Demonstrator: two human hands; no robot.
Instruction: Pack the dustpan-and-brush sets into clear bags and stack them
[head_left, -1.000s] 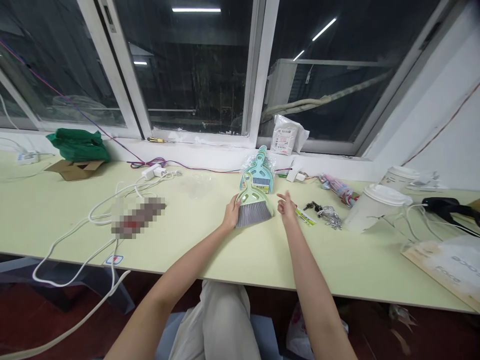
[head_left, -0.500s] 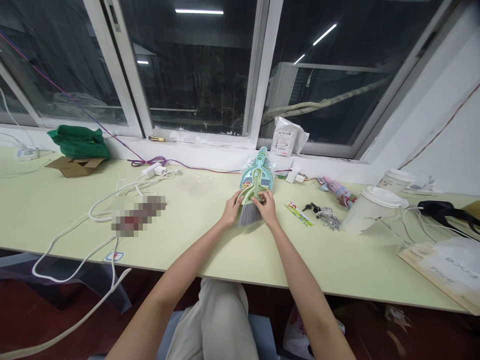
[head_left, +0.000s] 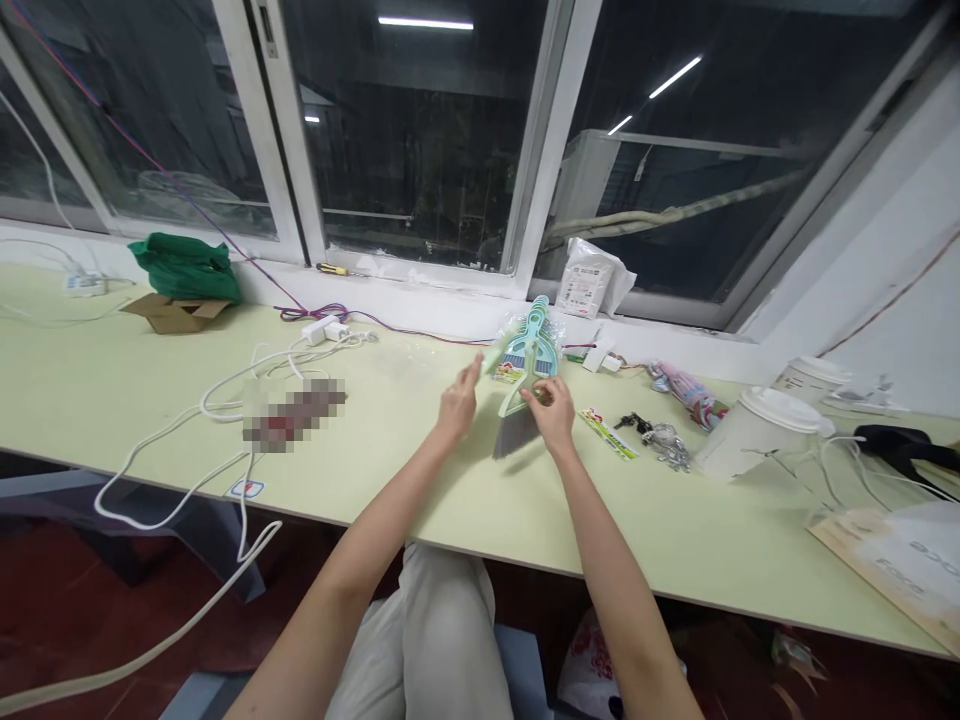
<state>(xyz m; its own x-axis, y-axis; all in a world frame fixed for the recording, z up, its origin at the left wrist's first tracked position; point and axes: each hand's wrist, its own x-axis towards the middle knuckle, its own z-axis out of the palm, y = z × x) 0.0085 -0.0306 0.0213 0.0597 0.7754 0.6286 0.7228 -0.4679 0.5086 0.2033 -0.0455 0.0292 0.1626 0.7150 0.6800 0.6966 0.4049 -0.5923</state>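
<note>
My right hand (head_left: 551, 412) pinches a small hand brush (head_left: 513, 434) with grey bristles and a pale green handle, tilted over the table. To its left, my left hand (head_left: 459, 400) is closed around a pale green plastic piece (head_left: 498, 350). That piece is thin and blurred from this side, so its full shape does not show. Just behind both hands lies a stack of teal dustpans (head_left: 538, 318) with brushes in clear plastic wrap. A colourful label card (head_left: 607, 434) lies right of my right hand.
Keys (head_left: 661, 440), a folded umbrella (head_left: 688, 394) and white lidded cups (head_left: 757, 435) stand or lie to the right. On the left are white cables (head_left: 202, 408), a cardboard box (head_left: 176, 313) and a green bag (head_left: 186, 268). The table edge (head_left: 495, 560) runs above my lap.
The pale green piece has come away from the brush. My left hand has drawn it up and left, while my right hand keeps the brush. The view has shifted slightly.
</note>
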